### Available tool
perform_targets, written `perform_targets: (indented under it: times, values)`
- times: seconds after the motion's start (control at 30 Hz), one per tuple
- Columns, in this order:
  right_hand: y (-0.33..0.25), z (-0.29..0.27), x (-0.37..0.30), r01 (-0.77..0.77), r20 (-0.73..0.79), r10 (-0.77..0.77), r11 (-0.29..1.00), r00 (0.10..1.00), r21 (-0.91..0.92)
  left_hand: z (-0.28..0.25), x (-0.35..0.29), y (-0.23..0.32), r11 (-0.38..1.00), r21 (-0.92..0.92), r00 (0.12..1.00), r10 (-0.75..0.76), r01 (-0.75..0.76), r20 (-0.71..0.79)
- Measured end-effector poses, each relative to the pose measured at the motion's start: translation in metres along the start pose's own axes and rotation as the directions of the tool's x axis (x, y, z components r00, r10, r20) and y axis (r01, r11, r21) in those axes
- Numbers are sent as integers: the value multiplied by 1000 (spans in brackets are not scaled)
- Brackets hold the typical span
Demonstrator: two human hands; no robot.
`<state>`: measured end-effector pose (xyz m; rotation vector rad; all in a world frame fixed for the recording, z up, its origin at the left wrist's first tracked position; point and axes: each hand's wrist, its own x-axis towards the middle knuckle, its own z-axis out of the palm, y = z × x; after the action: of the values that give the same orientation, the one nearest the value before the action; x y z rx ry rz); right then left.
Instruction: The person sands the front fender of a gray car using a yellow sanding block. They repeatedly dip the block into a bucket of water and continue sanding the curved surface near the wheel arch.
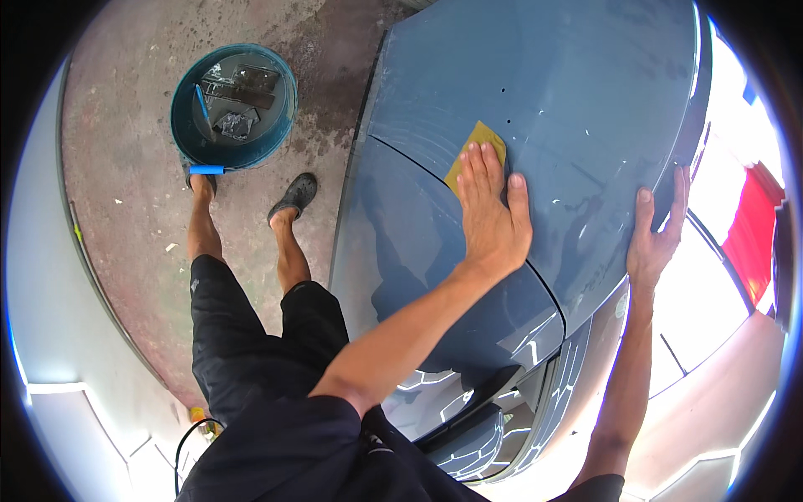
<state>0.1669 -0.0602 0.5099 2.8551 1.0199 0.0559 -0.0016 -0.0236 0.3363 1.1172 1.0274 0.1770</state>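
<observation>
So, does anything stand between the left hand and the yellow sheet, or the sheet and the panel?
Nothing visible does: the left hand lies on the yellow sheet, which rests against the blue-grey car panel; the sheet's underside is hidden.

We looked steeply down from the left of two wide fisheye cameras worn on the head, facing past the black shorts [222, 305] to the floor [125, 209]. The blue-grey car panel [585, 100] crossed our middle, nearer the lens than the teal bucket [231, 156]. Straight edges bent toward our view's dark round rim.
</observation>
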Motion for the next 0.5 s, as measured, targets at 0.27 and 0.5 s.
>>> perform_targets:
  times: [0.27, 0.5]
  values:
    - [-3, 4, 5, 2, -8, -1, 1000, 1000, 12, 8, 16, -14, 971, 239, 999, -9, 19, -43]
    - [-3, 1, 11, 17, 0, -17, 1000, 1000, 11, -24, 91, -31, 926, -145, 937, -346, 349, 50]
